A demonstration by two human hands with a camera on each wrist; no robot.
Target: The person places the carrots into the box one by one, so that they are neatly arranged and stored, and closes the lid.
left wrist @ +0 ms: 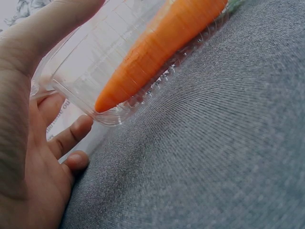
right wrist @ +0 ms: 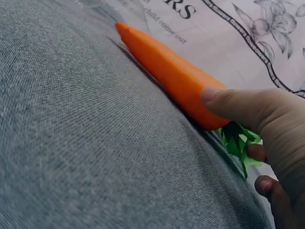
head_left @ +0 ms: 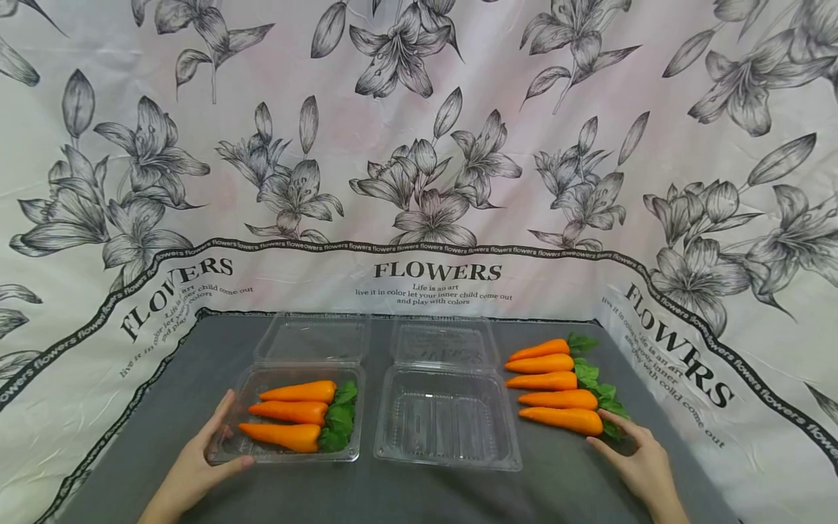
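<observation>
At the left stands a clear plastic clamshell container [head_left: 294,458] with three orange carrots [head_left: 288,413] inside, their green leaves toward the right. My left hand [head_left: 199,462] holds its near left corner, thumb along the front rim and fingers at the left side. In the left wrist view a carrot [left wrist: 147,55] shows through the container's wall. On the right, several carrots [head_left: 543,380] lie in a column, tips pointing left. My right hand [head_left: 638,455] grips the nearest carrot [right wrist: 171,71] by its leafy end, with the thumb on its side and its green leaves [right wrist: 236,140] under the hand.
A second clear container [head_left: 448,426] stands between the filled one and the carrot column, holding nothing. Both lids [head_left: 445,346] are folded back toward the rear. Grey cloth [head_left: 432,495] covers the table, and a flower-printed curtain [head_left: 419,284] rises behind and at both sides.
</observation>
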